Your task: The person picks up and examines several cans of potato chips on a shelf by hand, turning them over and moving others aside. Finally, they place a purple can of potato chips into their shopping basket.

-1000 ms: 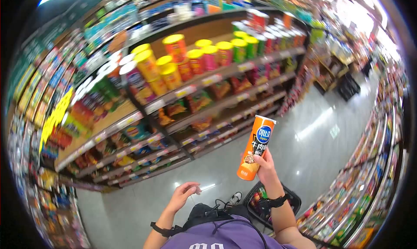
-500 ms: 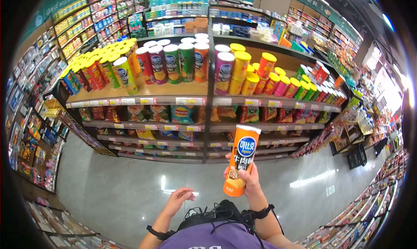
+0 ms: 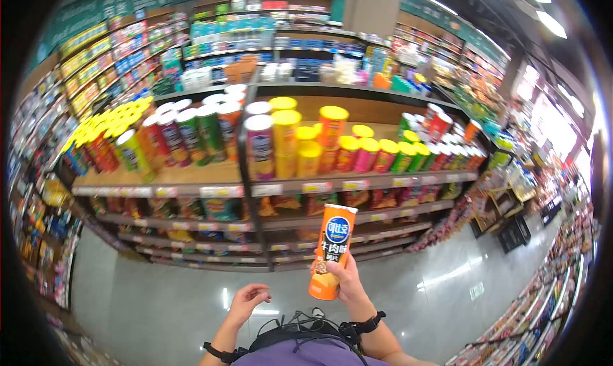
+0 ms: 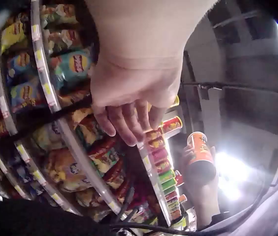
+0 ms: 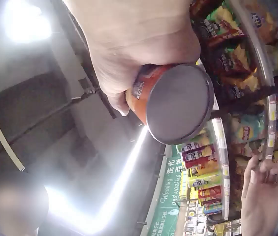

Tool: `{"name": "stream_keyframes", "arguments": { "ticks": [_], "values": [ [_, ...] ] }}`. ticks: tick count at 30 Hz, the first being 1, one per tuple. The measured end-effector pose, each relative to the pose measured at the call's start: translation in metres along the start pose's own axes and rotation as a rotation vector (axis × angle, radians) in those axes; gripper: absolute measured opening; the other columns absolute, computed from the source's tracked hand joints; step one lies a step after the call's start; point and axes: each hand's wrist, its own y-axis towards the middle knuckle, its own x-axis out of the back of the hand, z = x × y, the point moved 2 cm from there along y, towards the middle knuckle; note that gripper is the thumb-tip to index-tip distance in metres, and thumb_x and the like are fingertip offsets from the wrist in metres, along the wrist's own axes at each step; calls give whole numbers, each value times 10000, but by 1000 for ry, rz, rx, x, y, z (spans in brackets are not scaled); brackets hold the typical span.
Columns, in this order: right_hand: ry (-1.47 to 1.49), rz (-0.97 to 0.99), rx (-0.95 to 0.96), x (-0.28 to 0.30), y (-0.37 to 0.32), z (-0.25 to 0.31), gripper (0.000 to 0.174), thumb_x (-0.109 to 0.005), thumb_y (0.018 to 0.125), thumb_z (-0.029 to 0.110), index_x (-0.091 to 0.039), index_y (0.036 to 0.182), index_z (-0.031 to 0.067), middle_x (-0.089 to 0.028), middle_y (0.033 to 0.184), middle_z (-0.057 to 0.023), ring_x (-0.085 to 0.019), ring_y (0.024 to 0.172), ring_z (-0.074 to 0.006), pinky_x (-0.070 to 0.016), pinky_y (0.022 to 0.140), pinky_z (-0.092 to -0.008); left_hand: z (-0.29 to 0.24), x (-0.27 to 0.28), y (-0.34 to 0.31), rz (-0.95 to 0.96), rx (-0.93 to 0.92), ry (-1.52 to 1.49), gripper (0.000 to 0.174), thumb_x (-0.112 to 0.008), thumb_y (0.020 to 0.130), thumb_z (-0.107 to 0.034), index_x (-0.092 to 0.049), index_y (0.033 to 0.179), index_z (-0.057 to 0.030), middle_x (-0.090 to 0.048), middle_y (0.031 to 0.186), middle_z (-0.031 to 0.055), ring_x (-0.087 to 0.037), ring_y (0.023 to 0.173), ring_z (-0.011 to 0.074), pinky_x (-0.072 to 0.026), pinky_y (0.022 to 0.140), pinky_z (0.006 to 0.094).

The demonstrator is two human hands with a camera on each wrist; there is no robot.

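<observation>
My right hand (image 3: 348, 282) grips an orange can with a white lid (image 3: 336, 229), held upright with its label facing me, in front of the shelves. The right wrist view shows the can's round grey end (image 5: 180, 104) close up, with the hand (image 5: 144, 39) wrapped round its side. To the left, my left hand (image 3: 248, 302) hangs over the floor with loosely bent fingers and holds nothing. In the left wrist view, that hand (image 4: 131, 93) has its fingers hanging down, apart from the can (image 4: 200, 156) in the other hand.
A shelf unit (image 3: 383, 182) carries rows of tall cans with yellow and white lids, with bagged snacks on the tiers below. Black crates (image 3: 513, 234) stand on the grey floor (image 3: 408, 296) at the right. More stocked shelves line both sides.
The head view has swung from a tilted view of the shelves to a more level one. My right hand has brought the can leftward and lower in the view; the left hand remains empty.
</observation>
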Motion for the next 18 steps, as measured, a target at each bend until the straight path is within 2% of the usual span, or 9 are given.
{"name": "stream_keyframes", "arguments": {
  "ticks": [2, 7, 9, 15, 18],
  "values": [
    [16, -18, 22, 30, 1, 27, 620, -767, 838, 172, -459, 1351, 6, -627, 1192, -142, -704, 945, -273, -603, 810, -401, -14, -35, 23, -22, -10, 21, 224, -679, 946, -67, -645, 1144, 32, -716, 963, 121, -696, 923, 212, -565, 855, 351],
    [36, -39, 103, 101, 5, 83, 622, -782, 828, 203, -477, 1330, -4, -627, 1184, -139, -701, 940, -261, -605, 803, -396, -12, -109, 79, 78, 10, -7, 209, -672, 947, -70, -646, 1129, 30, -716, 959, 119, -699, 902, 212, -564, 846, 351],
    [-1, -123, 122, 133, 1, 105, 609, -778, 832, 221, -489, 1312, -15, -635, 1168, -139, -704, 922, -257, -605, 802, -398, -11, -129, 97, 106, -8, 19, 203, -666, 951, -72, -644, 1127, 29, -715, 953, 118, -700, 892, 210, -562, 844, 348],
    [-46, -264, 294, 202, -6, 156, 609, -754, 839, 230, -473, 1311, -31, -644, 1186, -180, -711, 884, -276, -614, 786, -412, -4, -168, 122, 107, -11, 48, 223, -668, 953, -97, -645, 1141, 22, -715, 947, 115, -699, 886, 212, -565, 837, 354],
    [-62, -318, 345, 230, -2, 172, 591, -733, 854, 220, -464, 1315, -32, -646, 1185, -181, -712, 873, -274, -616, 777, -406, 2, -175, 127, 99, 49, 44, 197, -631, 972, -60, -647, 1148, 27, -714, 971, 126, -692, 906, 208, -558, 863, 355]
  ]
}}
